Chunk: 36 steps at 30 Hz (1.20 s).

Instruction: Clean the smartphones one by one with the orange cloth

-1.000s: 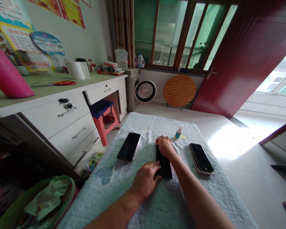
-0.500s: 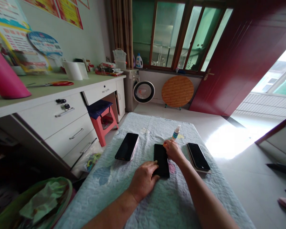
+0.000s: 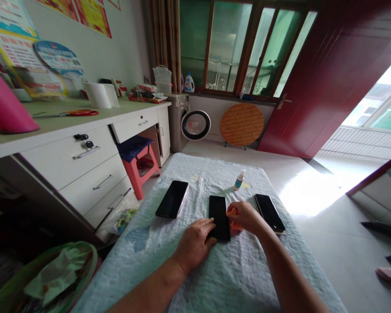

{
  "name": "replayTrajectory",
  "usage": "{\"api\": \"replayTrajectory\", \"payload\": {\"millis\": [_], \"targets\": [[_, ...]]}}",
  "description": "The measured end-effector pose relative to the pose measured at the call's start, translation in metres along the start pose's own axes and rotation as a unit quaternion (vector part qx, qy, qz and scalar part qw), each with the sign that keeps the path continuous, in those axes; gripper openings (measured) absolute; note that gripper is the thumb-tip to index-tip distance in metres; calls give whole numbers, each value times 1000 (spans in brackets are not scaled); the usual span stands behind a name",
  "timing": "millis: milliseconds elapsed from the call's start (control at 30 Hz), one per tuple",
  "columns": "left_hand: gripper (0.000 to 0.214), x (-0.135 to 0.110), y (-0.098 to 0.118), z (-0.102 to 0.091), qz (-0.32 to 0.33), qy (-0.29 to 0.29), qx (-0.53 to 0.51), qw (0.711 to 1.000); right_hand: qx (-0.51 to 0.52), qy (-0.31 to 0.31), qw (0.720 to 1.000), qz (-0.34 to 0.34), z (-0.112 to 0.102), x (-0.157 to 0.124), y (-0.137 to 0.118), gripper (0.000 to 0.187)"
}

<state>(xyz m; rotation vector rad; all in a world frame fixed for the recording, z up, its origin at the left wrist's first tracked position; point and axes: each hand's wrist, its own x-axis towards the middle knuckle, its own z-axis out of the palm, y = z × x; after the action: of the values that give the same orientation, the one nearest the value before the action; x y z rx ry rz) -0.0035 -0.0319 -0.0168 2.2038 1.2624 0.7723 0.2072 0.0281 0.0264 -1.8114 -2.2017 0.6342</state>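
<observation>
A black smartphone (image 3: 219, 215) lies face up in the middle of the cloth-covered table. My left hand (image 3: 198, 237) grips its lower left side, fingertips on the screen and thumb at the bottom edge. My right hand (image 3: 244, 215) is closed on an orange cloth (image 3: 232, 213), at the phone's right edge. Behind that hand stands a small spray bottle (image 3: 239, 180) with a white top. Another dark phone (image 3: 172, 199) rests on a pale stack to the left. A third phone (image 3: 270, 212) lies to the right on something pale, partly behind my right wrist.
A light blue quilted cover (image 3: 156, 261) spreads over the table. To the left are a desk (image 3: 94, 163) with drawers, a pink stool (image 3: 140, 167) and a green basket (image 3: 91, 256). Farther back stand an open washing machine (image 3: 195, 125) and a round wooden tabletop (image 3: 241, 125).
My right hand has drawn back toward me with the orange cloth, from the phone's top right corner down along its right side. The spray bottle shows fully. My left hand keeps its hold.
</observation>
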Motion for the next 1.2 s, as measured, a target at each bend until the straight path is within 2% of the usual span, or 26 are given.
{"api": "replayTrajectory", "payload": {"millis": [367, 500, 600, 767, 900, 967, 1067, 1200], "targets": [[36, -1, 0, 1, -9, 5, -10, 1000, 94, -167, 981, -10, -11, -12, 6, 18], [36, -1, -1, 1, -8, 8, -7, 1000, 101, -195, 975, -11, -10, -13, 7, 18], [37, -1, 0, 0, -8, 5, -4, 1000, 94, -152, 984, -13, -6, -10, 11, 15], [39, 0, 2, -2, -9, -7, 6, 1000, 83, 26, 995, 42, 6, 3, 13, 11], [40, 0, 2, -2, -3, -4, 11, 1000, 77, 175, 977, 99, 15, 12, 9, 16], [40, 0, 1, -1, 0, 0, 11, 1000, 82, 226, 965, 107, 20, 16, 7, 19], [42, 0, 0, 1, 1, 1, 14, 1000, 88, 253, 960, 81, 30, 21, 6, 20], [42, 1, 0, 1, 0, 2, 19, 1000, 61, 226, 972, 34, 42, 28, 8, 23]]}}
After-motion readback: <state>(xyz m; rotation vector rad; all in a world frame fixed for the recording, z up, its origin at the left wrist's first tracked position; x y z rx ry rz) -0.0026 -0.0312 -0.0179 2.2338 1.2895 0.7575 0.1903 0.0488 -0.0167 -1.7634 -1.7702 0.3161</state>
